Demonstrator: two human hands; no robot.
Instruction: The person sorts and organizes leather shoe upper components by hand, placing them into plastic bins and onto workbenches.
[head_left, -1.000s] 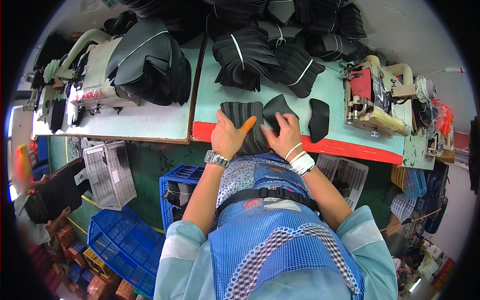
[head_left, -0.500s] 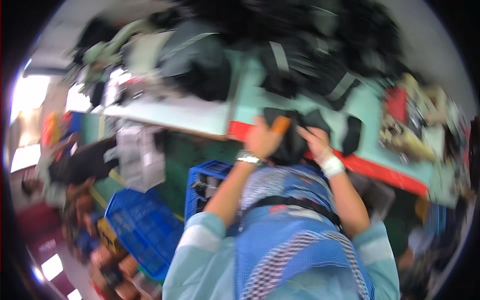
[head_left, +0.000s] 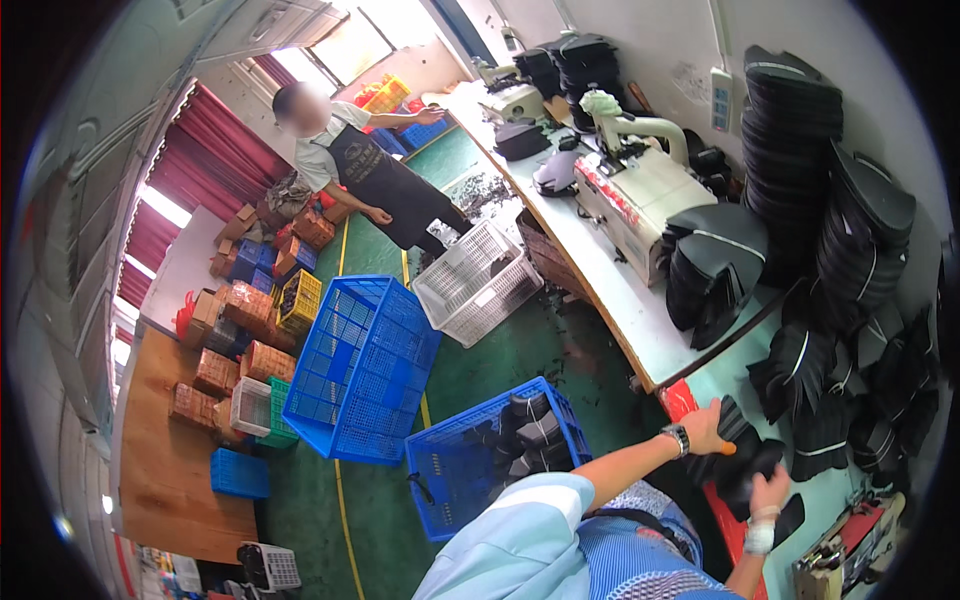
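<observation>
At the table's red front edge on the right, my left hand, with a watch at its wrist, grips black curved pieces that look like thin, stiff sheet. A small orange thing shows at its thumb; I cannot make out what it is. My right hand, with a white band round its wrist, closes on the near side of the same pieces, slightly blurred. A loose black piece lies on the table just right of that hand. Tied bundles of similar black pieces lie beyond my hands.
Tall black stacks stand against the wall. A sewing machine sits on the white table further left. On the green floor are a blue crate holding black pieces, another blue crate and a white crate. A person in a dark apron stands beyond.
My view has swung to the left, so the hands now appear at the lower right and the person and crates show clearly. Both hands stay on the black pieces.
</observation>
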